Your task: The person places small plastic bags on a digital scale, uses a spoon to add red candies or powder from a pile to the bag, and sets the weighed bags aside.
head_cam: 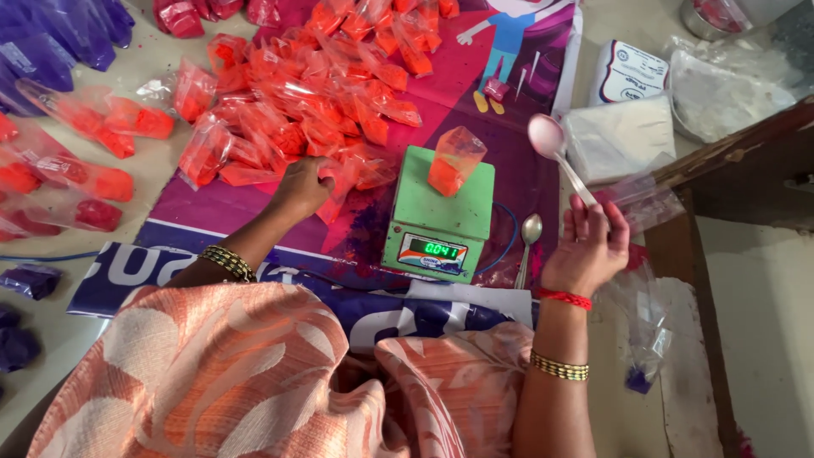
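**Weighing orange powder packets**

Open packet is standing on the green scale. Right hand, right of the scale, is gripping a spoon. Left hand, left of it, is closing on a filled packet. Best: level scoops, packet centred.

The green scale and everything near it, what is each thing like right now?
Green digital scale: switched on, display lit.
Clear bag of orange powder: upright on the scale.
Pink-stained metal spoon: held in right hand.
Second metal spoon: lying beside the scale.
Left hand: on the orange packets.
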